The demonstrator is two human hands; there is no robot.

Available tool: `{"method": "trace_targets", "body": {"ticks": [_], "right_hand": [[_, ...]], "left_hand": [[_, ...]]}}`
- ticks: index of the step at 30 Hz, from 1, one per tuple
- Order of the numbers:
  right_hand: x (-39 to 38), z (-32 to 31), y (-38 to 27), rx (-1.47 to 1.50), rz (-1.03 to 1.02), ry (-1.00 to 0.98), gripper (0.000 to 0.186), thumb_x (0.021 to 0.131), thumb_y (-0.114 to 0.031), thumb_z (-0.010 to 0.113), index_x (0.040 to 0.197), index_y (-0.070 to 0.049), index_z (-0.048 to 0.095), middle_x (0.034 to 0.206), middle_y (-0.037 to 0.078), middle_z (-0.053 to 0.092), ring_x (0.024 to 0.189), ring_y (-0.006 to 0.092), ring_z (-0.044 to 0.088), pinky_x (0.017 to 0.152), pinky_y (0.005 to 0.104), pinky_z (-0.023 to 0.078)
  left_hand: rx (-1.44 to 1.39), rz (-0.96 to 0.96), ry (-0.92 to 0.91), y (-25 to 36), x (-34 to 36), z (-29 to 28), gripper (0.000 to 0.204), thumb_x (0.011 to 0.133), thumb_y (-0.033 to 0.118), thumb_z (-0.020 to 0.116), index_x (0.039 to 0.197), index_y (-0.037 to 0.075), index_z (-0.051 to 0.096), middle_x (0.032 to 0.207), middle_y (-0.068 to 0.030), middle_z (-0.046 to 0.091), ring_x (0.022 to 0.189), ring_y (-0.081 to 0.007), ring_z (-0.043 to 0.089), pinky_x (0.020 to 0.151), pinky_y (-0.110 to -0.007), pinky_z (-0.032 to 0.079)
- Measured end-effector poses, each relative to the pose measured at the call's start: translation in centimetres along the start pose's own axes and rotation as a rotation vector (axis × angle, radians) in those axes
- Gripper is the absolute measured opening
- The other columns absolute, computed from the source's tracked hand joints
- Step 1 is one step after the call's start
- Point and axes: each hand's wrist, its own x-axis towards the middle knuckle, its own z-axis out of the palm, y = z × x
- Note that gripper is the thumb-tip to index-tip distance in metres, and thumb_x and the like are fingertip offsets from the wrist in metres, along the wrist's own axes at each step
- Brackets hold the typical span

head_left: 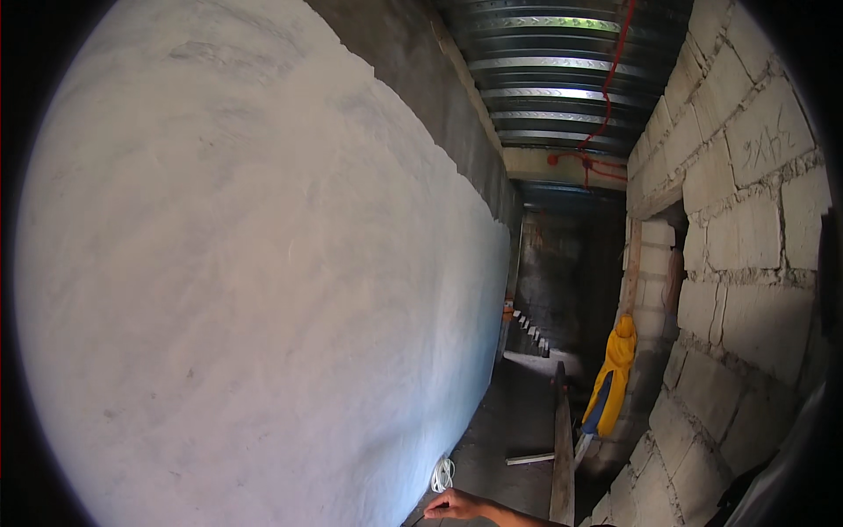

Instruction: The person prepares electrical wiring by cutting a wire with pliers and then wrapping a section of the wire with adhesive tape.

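Observation:
My right hand (452,505) shows at the bottom edge, its forearm coming in from the lower right. Its fingers are curled closed, close to the foot of a large wall (263,263) coated in pale, smooth plaster. A thin dark thing peeks out below the fingers, too little of it to name. Just beyond the hand, a coil of white cable (443,475) lies on the floor against the wall. My left hand is out of the picture.
Rough concrete blocks form the right wall (746,228), with a doorway in it. A yellow garment (620,369) hangs beside that opening. A long wooden plank (563,448) runs along the dark floor (514,413). Red conduit (608,97) crosses the metal ceiling (562,79).

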Motion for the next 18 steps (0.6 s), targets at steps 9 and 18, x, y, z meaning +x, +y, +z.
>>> {"method": "trace_targets", "body": {"ticks": [9,18], "right_hand": [[-0.2,0.3,0.0,0.024,0.009,0.003,0.036,0.092,-0.033,0.064,0.106,0.000,0.069,0.097,0.006,0.071,0.092,0.0103,0.062,0.084,0.0269,0.048],[-0.4,0.3,-0.6,0.022,-0.002,-0.026,0.033,0.093,-0.030,0.063,0.106,0.000,0.068,0.096,0.006,0.071,0.091,0.0098,0.062,0.083,0.0262,0.048]], "left_hand": [[-0.008,-0.064,-0.009,0.1,-0.3,0.3,0.024,0.097,0.012,0.054,0.109,-0.006,0.065,0.102,-0.0211,0.069,0.096,-0.0269,0.067,0.085,-0.035,0.051],[0.037,-0.067,-0.046,1.0,0.1,0.2,0.024,0.097,0.013,0.054,0.109,-0.005,0.065,0.104,-0.0221,0.068,0.099,-0.0313,0.067,0.085,-0.036,0.051]]}}
